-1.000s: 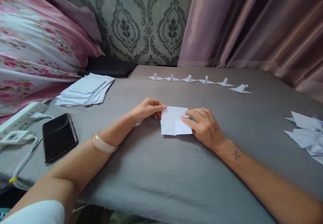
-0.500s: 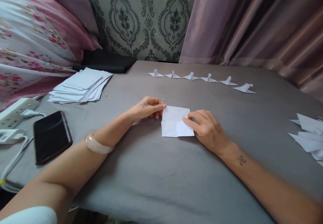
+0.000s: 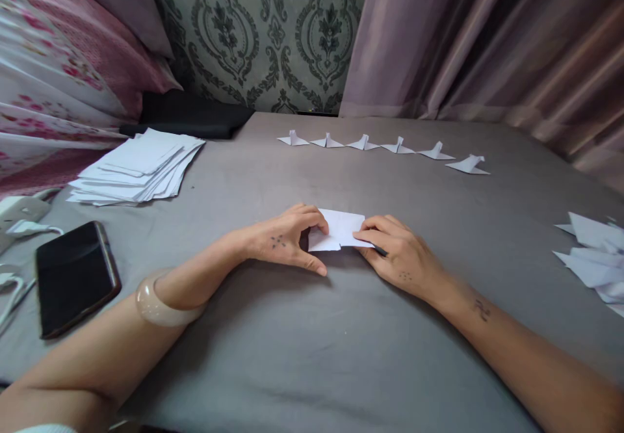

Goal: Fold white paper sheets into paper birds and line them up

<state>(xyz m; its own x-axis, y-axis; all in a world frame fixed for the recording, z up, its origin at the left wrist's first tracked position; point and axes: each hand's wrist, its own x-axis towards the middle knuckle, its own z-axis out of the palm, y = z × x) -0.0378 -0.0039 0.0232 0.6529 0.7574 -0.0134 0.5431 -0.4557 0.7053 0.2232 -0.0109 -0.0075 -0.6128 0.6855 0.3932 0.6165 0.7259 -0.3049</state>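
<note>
A small white sheet of paper [image 3: 345, 226] with crease lines lies between my hands, its near edge seemingly tilted up off the grey cloth. My left hand [image 3: 285, 236] has its thumb stretched away from the fingers, and its fingertips touch the paper's left part. On the other side, my right hand [image 3: 397, 248] pinches the paper's right edge between thumb and forefinger. A dark shadow or gap shows under that edge by the right fingers.
Several folded paper birds [image 3: 364, 143] stand in a row at the back. More folded paper [image 3: 592, 261] lies at the right edge. A stack of white paper [image 3: 136, 168], a phone [image 3: 77, 277] and a power strip [image 3: 22, 215] are at the left, near black cloth [image 3: 195, 116].
My left hand has let go of the paper's upper left corner and moved nearer, its thumb now spread. The sheet looks shallower and tilted. My right hand still grips its right side.
</note>
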